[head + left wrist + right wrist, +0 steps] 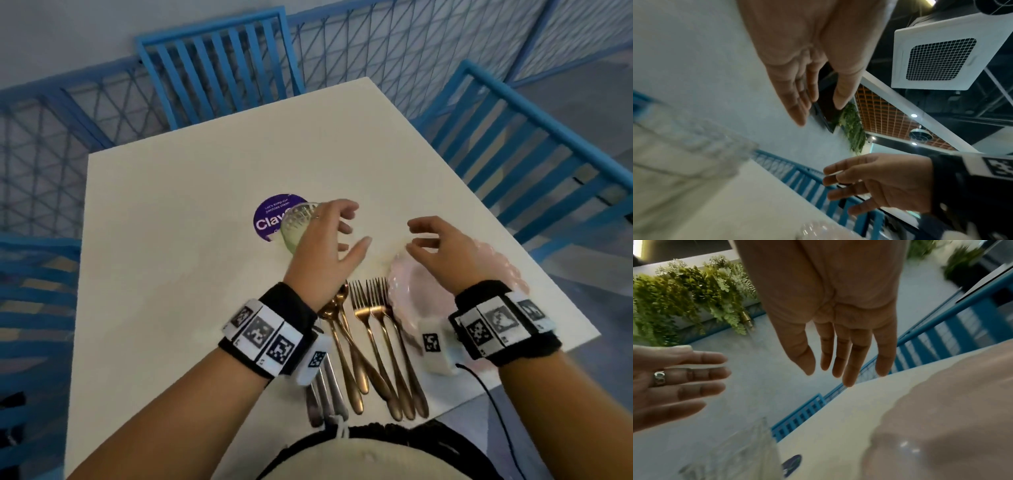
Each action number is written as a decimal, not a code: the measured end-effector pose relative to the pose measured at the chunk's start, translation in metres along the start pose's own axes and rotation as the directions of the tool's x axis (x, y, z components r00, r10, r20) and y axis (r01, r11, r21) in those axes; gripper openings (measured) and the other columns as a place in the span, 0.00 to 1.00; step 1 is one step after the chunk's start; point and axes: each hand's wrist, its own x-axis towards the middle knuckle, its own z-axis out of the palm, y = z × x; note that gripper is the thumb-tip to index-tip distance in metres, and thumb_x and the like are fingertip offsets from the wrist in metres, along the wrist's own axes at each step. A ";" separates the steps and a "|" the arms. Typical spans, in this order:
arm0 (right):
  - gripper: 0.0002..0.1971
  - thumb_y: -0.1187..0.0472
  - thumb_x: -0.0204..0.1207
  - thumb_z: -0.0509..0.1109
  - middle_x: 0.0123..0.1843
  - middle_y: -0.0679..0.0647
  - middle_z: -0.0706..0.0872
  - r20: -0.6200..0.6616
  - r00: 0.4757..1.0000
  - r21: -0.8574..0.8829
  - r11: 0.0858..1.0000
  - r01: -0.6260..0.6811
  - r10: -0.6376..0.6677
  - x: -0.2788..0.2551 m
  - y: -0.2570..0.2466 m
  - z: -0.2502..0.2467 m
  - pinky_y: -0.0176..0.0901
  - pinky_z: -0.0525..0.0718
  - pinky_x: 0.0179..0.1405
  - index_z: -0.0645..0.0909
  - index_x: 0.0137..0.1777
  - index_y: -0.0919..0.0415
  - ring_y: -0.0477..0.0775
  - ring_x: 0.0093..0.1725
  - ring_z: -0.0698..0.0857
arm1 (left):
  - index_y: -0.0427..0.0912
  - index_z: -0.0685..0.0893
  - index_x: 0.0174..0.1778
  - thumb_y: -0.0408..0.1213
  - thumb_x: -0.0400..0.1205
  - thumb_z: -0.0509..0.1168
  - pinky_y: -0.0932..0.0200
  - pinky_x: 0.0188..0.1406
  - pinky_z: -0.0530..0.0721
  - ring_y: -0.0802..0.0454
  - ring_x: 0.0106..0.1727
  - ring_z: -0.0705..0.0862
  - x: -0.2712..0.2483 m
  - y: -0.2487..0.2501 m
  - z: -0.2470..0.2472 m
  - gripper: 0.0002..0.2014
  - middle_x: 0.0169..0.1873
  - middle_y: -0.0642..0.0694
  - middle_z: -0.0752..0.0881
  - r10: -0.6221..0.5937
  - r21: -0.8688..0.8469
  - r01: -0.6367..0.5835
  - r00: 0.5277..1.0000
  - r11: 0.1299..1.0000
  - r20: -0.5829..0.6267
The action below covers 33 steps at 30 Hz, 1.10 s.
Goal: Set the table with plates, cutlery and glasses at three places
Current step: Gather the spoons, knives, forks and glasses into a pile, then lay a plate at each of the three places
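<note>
Fingers (849,353) spread, empty; copper forks (383,329) only in head view.

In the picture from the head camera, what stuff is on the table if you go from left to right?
Purple sticker → glass → left hand → spoons → forks → pink plates, with the right hand above them. The silver cutlery lies nearer, partly under the left wrist.

Layout — table (171,212), near edge

We note plates (421,294) at right, forks (376,329) just left of them, spoons (337,318) left again; glass (297,222) stands behind — on a sticker (270,214).
</note>
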 end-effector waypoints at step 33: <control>0.20 0.59 0.80 0.62 0.62 0.58 0.83 0.041 0.991 0.551 0.824 -0.128 0.126 0.013 0.058 -0.090 0.52 0.86 0.47 0.70 0.71 0.57 0.61 0.58 0.84 | 0.36 0.76 0.68 0.30 0.79 0.64 0.59 0.57 0.72 0.43 0.62 0.78 0.060 0.027 0.043 0.19 0.62 0.37 0.80 -0.248 0.289 0.255 0.967 0.923 -0.062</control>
